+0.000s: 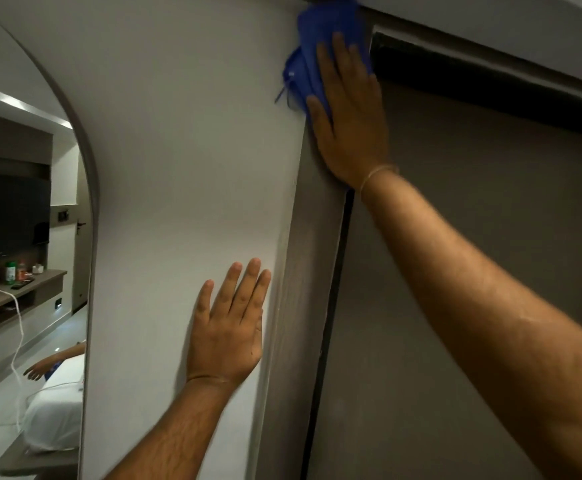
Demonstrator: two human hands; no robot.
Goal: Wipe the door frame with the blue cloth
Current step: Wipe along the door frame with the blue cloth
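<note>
The right hand (348,123) is raised high, fingers straight and spread flat over the blue cloth (320,36), pressing it against the top corner of the grey door frame (313,237). The cloth is bunched there, with part of it spilling left onto the white wall (185,150) and a loose thread hanging down. The left hand (228,327) lies lower, palm flat on the wall with fingers straight and close together, just beside the frame's upright edge. The dark door (455,271) sits right of the frame. An arched mirror (22,237) on the far left reflects a room
</note>
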